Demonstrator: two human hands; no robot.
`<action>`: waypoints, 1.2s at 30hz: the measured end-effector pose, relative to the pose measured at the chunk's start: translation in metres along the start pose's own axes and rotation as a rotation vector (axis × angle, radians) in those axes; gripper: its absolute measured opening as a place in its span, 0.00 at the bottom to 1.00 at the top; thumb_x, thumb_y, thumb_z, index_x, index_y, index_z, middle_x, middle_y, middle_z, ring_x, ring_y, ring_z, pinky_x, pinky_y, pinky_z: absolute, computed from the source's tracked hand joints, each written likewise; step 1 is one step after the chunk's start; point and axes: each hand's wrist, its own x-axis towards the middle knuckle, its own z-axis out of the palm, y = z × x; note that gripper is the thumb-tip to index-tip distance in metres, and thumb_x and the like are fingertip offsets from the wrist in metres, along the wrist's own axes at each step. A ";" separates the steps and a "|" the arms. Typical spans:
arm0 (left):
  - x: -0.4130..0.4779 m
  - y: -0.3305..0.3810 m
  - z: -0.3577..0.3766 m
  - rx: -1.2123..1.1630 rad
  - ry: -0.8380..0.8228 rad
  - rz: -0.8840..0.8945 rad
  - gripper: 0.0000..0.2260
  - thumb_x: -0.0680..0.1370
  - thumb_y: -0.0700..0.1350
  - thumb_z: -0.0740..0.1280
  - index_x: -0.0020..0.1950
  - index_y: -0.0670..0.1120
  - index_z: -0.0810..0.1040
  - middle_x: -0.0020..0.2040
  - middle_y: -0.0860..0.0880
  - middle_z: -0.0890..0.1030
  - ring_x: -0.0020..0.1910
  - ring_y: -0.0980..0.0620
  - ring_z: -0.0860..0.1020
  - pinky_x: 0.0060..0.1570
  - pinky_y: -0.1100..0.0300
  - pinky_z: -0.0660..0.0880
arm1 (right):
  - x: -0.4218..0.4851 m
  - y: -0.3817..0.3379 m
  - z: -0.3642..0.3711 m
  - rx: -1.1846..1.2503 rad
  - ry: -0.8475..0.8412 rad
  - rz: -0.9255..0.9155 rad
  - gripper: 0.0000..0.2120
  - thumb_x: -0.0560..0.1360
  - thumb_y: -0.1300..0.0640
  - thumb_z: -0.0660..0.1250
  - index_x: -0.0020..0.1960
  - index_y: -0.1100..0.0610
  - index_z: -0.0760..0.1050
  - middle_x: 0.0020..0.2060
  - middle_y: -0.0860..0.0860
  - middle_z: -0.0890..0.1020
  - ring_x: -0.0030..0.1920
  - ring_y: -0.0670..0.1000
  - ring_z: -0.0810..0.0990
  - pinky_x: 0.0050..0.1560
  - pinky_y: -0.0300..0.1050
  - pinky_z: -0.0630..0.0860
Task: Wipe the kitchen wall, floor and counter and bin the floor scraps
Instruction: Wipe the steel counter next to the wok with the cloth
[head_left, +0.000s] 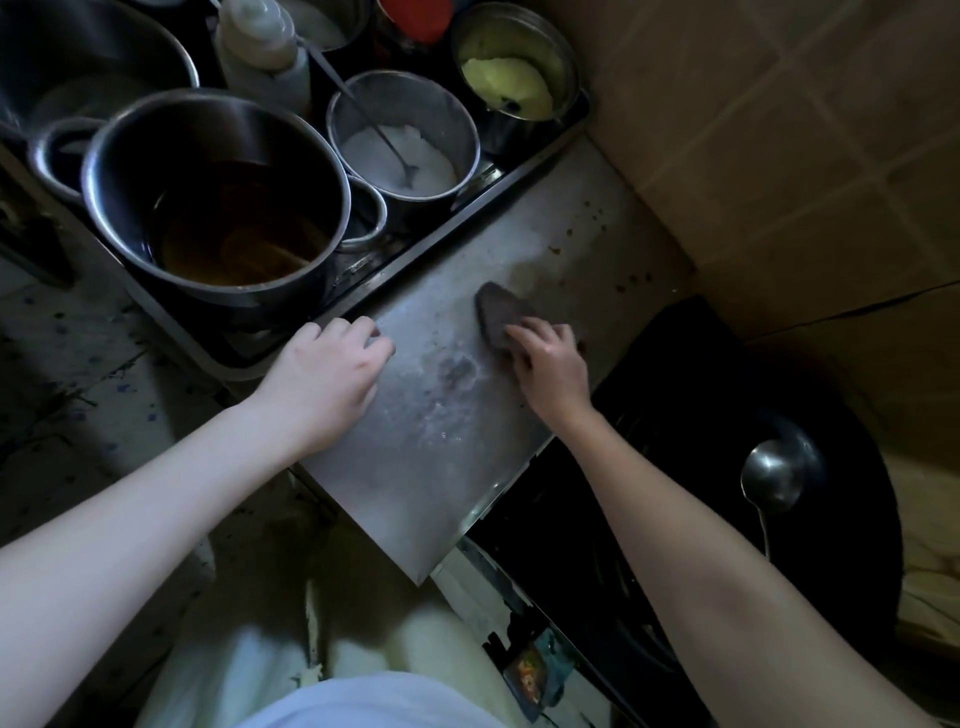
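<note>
Counter (447, 467): steel, dead centre, runs 7 to 1 o'clock.
Right hand (553, 374), 3 o'clock of counter middle: fingers laid over the near end of a dark pad (501, 312), pressing it flat on the steel. Thumb is hidden, so no clear grip. The pad's far end is free and points to 11 o'clock.
Left hand (327, 379), 9 o'clock, on the counter's left edge: fingers bent, tips on the steel, holding nothing.
Between the hands there is a smeared dark stain (457, 371) with whitish film round it. Brown specks (597, 218) lie on the counter at 1 o'clock, near the tiled wall (779, 156).
Tray (457, 215) butts the counter's 11 o'clock side. It holds:
- a big pot (119, 156) with brown liquid
- a smaller pot (405, 104) with white stuff and a spoon (384, 140)
- a third pot (519, 36) with yellow paste, at 12
- a bottle (265, 52), at 11

Black wok (675, 415) at 4 o'clock, just beside the counter's right edge, with a ladle (774, 473) in it.
Speckled floor (78, 389) at 9 o'clock.
</note>
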 end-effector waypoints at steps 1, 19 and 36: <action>0.000 0.001 0.000 -0.004 0.001 0.004 0.13 0.78 0.45 0.61 0.61 0.45 0.74 0.62 0.45 0.74 0.56 0.44 0.75 0.46 0.53 0.68 | 0.003 0.010 -0.004 -0.008 0.006 0.069 0.15 0.75 0.62 0.63 0.61 0.54 0.78 0.61 0.52 0.78 0.57 0.59 0.72 0.47 0.51 0.78; 0.022 0.009 -0.003 -0.027 0.025 0.018 0.13 0.78 0.46 0.59 0.61 0.46 0.73 0.63 0.46 0.73 0.58 0.45 0.74 0.48 0.54 0.69 | 0.020 -0.021 0.007 -0.060 -0.034 0.011 0.16 0.76 0.64 0.62 0.63 0.55 0.76 0.62 0.52 0.76 0.56 0.60 0.71 0.41 0.53 0.77; 0.057 0.018 0.000 -0.025 0.037 0.083 0.13 0.78 0.47 0.58 0.62 0.47 0.71 0.60 0.48 0.73 0.57 0.47 0.74 0.50 0.54 0.71 | 0.087 0.054 -0.019 -0.062 0.063 0.566 0.17 0.76 0.64 0.58 0.62 0.56 0.75 0.61 0.56 0.76 0.62 0.61 0.68 0.52 0.52 0.73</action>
